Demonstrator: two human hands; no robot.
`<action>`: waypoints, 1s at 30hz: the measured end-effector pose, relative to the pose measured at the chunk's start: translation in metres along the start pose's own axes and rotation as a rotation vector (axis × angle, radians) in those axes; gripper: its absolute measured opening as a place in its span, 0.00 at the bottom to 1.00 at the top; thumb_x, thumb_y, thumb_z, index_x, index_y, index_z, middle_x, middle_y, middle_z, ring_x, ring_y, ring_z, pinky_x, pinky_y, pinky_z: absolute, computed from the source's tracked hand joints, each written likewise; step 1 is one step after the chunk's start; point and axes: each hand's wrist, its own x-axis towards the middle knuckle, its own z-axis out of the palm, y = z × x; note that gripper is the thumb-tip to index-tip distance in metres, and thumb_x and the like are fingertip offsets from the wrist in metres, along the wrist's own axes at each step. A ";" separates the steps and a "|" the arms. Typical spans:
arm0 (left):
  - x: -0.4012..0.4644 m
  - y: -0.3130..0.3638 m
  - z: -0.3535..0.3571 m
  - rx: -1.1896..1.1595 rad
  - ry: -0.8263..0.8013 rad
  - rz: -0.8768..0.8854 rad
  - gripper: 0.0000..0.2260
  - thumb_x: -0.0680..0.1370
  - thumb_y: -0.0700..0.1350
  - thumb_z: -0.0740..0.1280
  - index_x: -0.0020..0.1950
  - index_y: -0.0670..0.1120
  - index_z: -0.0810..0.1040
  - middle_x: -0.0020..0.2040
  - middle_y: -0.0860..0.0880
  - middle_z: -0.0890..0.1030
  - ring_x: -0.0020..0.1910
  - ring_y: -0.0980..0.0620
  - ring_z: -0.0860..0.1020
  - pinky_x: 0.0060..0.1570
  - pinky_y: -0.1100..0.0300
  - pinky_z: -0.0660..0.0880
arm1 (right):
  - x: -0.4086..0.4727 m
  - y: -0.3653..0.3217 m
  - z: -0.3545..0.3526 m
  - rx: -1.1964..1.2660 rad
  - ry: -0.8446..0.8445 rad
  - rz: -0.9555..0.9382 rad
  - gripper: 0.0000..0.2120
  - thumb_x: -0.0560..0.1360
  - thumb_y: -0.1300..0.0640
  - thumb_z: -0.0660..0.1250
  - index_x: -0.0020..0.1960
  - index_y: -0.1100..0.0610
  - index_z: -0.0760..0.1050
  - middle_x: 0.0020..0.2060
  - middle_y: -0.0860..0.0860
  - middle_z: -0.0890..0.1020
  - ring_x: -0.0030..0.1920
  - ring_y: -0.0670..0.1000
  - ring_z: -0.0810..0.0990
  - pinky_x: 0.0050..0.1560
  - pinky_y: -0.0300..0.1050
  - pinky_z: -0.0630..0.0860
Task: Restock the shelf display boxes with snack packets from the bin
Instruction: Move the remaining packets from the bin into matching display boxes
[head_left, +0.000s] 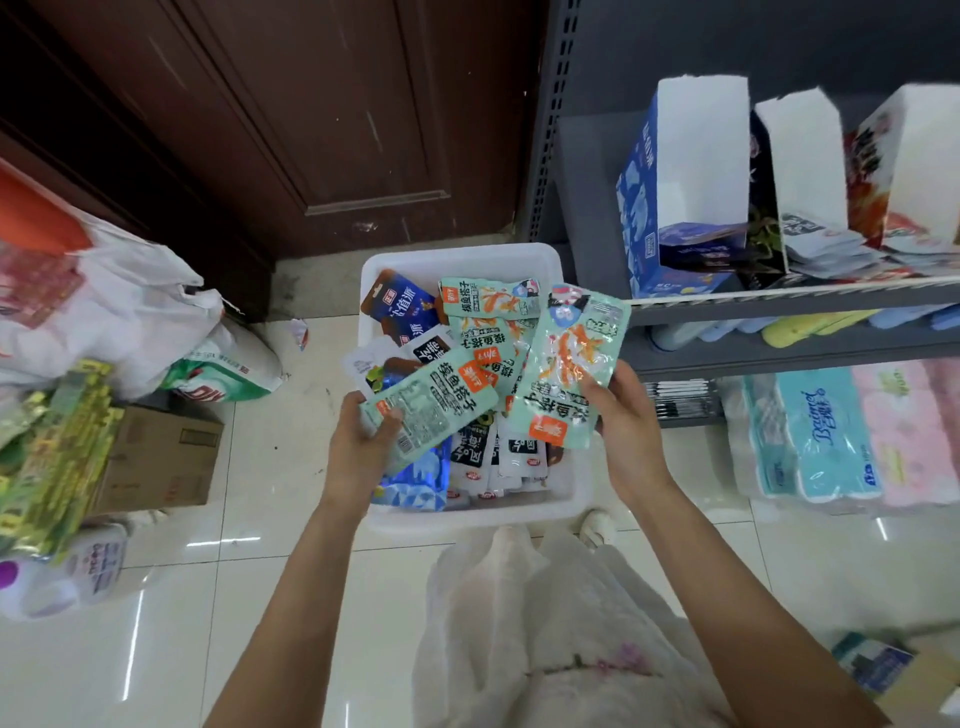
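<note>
A white plastic bin sits on the floor, filled with several snack packets in mint green, dark blue, white and black. My left hand grips a mint green packet above the bin's left side. My right hand holds another mint green packet over the bin's right side, close to the shelf edge. On the grey shelf at the right stand three open display boxes: a blue one, a dark one and a red-orange one, each with packets low inside.
The grey shelf rail runs right of the bin. Tissue packs fill the bottom shelf. At left lie white plastic bags, a cardboard box and green-yellow packages. A brown door stands behind.
</note>
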 end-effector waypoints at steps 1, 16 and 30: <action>0.000 0.004 0.009 -0.017 0.029 0.021 0.07 0.80 0.44 0.65 0.54 0.46 0.68 0.51 0.45 0.78 0.43 0.49 0.77 0.35 0.54 0.76 | 0.001 -0.004 0.003 -0.020 -0.031 -0.021 0.11 0.76 0.68 0.63 0.55 0.55 0.73 0.48 0.47 0.81 0.48 0.45 0.81 0.41 0.37 0.77; -0.043 0.087 0.122 -0.559 -0.406 -0.003 0.26 0.69 0.30 0.70 0.64 0.49 0.72 0.52 0.47 0.84 0.51 0.45 0.83 0.43 0.54 0.80 | 0.011 -0.037 -0.042 0.014 0.032 -0.118 0.13 0.75 0.71 0.63 0.58 0.63 0.69 0.50 0.54 0.82 0.45 0.43 0.82 0.41 0.35 0.77; -0.163 0.160 0.353 -0.468 -0.443 0.027 0.18 0.76 0.38 0.66 0.64 0.53 0.73 0.60 0.50 0.81 0.59 0.48 0.80 0.60 0.48 0.75 | 0.032 -0.120 -0.289 -0.328 -0.005 -0.379 0.15 0.76 0.62 0.67 0.60 0.48 0.73 0.44 0.40 0.82 0.45 0.41 0.81 0.45 0.33 0.75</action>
